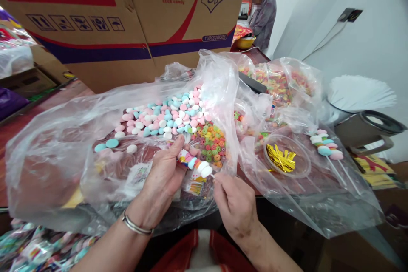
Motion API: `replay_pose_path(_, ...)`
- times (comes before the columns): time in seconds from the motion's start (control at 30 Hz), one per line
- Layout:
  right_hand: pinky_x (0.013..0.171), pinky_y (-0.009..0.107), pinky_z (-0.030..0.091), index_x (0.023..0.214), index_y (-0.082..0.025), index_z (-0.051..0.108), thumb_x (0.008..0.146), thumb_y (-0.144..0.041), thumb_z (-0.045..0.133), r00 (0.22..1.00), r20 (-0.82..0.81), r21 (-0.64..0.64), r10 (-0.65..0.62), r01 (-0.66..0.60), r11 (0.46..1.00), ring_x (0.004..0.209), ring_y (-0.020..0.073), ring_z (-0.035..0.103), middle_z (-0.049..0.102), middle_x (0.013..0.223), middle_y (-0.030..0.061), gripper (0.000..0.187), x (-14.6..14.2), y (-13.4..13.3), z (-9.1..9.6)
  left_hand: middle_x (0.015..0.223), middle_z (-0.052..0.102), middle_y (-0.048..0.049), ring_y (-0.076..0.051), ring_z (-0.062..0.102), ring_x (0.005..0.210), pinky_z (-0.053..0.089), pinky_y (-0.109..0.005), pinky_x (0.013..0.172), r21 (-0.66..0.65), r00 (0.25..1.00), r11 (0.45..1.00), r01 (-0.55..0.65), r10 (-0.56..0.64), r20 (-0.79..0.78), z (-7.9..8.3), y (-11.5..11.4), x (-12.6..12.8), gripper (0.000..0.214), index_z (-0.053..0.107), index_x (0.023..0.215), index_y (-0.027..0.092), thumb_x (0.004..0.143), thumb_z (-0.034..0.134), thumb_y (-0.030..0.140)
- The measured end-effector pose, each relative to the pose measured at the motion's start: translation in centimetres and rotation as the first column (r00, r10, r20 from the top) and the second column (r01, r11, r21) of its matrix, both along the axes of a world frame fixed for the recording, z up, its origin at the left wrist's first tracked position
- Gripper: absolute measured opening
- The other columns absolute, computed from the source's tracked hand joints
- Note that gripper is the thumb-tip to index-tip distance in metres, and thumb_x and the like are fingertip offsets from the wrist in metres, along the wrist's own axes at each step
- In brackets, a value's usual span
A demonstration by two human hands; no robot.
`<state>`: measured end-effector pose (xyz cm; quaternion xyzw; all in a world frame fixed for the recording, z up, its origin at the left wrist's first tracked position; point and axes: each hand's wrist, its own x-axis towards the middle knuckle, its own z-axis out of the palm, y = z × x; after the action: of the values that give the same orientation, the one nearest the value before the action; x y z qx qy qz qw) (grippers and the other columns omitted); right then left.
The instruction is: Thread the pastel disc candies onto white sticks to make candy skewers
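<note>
A candy skewer (pixel 204 169) with white, blue and pink discs and a brightly printed wrapper at its far end lies between my two hands. Fingers of my left hand (pixel 164 172) wrap round its far part, hiding some of it. My right hand (pixel 235 202) pinches the white stick at its near end. Just beyond them, pink, blue and white candy discs (pixel 168 114) lie heaped on clear plastic. Small coloured candy rings (pixel 212 142) are piled beside the discs. Small printed packets (pixel 196 185) lie under the skewer.
Gold twist ties (pixel 280 158) fill a clear round tub (pixel 307 159) at right. Two candy skewers (pixel 328 146) lie beyond it, near a grey mug (pixel 366 129) and white sticks (pixel 360 91). A big cardboard box (pixel 134 21) stands behind. Another person (pixel 264 17) works farther back.
</note>
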<state>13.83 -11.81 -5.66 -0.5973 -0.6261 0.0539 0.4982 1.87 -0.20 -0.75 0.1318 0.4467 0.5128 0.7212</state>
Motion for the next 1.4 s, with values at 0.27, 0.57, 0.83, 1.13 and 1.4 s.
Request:
replay_pose_path(0.27, 0.060, 0.032, 0.038, 0.103, -0.009, 0.067, 0.094, -0.006, 0.054, 0.903, 0.409, 0.192, -0.133, 0.057, 0.980, 0.057, 0.0156, 0.056, 0.062, 0.061, 0.0016, 0.016, 0.0, 0.6, -0.3, 0.053, 0.065, -0.0051, -0.018, 0.066, 0.049, 0.059, -0.029, 0.052, -0.009, 0.986, 0.997, 0.074, -0.075, -0.146, -0.4, -0.1, 0.3, 0.033, 0.061, 0.062, 0.014, 0.095, 0.061, 0.017)
replay_pose_path(0.57, 0.058, 0.026, 0.038, 0.086, -0.016, 0.064, 0.099, -0.015, 0.044, 0.992, 0.108, -0.099, 0.062, -0.051, 0.994, 0.058, 0.0127, 0.054, 0.059, 0.063, 0.0003, 0.024, 0.1, 0.2, -0.2, 0.053, 0.062, -0.0039, -0.017, 0.065, 0.049, 0.058, -0.027, 0.052, -0.049, 0.993, 0.994, 0.099, -0.102, -0.059, 0.0, -0.6, 0.8, 0.035, 0.063, 0.065, 0.013, 0.098, 0.057, 0.022)
replay_pose_path(0.83, 0.047, 0.023, 0.025, 0.077, -0.020, 0.056, 0.095, -0.039, 0.046, 0.600, -0.800, -0.400, 0.001, -0.536, 0.744, 0.044, 0.0082, 0.033, 0.040, 0.047, -0.0085, 0.028, -0.8, 0.2, 1.6, 0.057, 0.056, 0.0019, -0.013, 0.061, 0.050, 0.052, -0.021, 0.047, -0.012, 0.997, 0.997, 0.080, -0.079, 0.019, 0.1, -1.7, 1.5, 0.027, 0.060, 0.071, 0.014, 0.097, 0.059, 0.023)
replay_pose_path(1.13, 0.046, 0.022, 0.020, 0.077, -0.017, 0.059, 0.092, -0.034, 0.053, 0.421, -0.906, -0.299, -0.040, -0.570, 0.765, 0.044, 0.0059, 0.028, 0.039, 0.045, -0.0094, 0.024, -0.6, 0.0, 1.6, 0.070, 0.071, -0.0087, -0.024, 0.074, 0.074, 0.063, -0.036, 0.072, 0.055, 0.991, 0.994, 0.092, -0.097, 0.092, 0.8, -1.7, 0.5, 0.027, 0.070, 0.080, 0.012, 0.088, 0.071, 0.038)
replay_pose_path(1.4, 0.046, 0.023, 0.020, 0.077, -0.019, 0.055, 0.093, -0.037, 0.049, 0.525, -0.851, -0.374, -0.026, -0.570, 0.732, 0.046, 0.0073, 0.027, 0.036, 0.049, -0.0091, 0.025, -0.7, -0.1, 1.2, 0.066, 0.067, -0.0021, -0.018, 0.071, 0.067, 0.064, -0.035, 0.076, 0.245, 0.993, 0.968, -0.062, 0.035, 0.113, 0.2, 0.3, -1.1, 0.021, 0.070, 0.085, 0.010, 0.084, 0.078, 0.030)
